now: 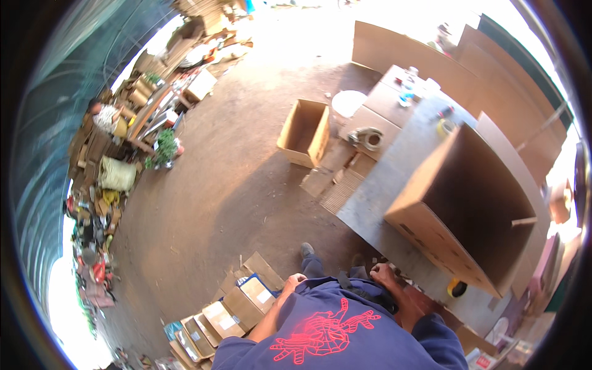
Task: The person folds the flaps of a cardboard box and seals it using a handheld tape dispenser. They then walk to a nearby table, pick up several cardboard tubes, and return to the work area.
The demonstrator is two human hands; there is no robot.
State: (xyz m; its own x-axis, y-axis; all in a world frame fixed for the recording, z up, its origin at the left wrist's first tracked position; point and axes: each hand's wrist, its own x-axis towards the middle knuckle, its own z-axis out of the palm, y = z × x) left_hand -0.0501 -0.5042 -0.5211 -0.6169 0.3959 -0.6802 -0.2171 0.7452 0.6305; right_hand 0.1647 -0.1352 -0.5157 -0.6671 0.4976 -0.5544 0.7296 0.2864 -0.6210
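Note:
My left hand is at my waist, its fingers curled against the hem of my dark blue T-shirt; whether it grips the cloth I cannot tell. On the other side, my right hand is bent near a black strap at the waist, fingers curled and partly hidden. To its right, a large open cardboard box stands on a grey-topped table, its dark inside facing up. Nearest my left arm are several packed cardboard cartons in a row.
An open tall carton and a white bucket stand on the dirt floor. The table bears tape rolls, a plastic bottle and a tape dispenser. A seated person and piled scrap line the left wall.

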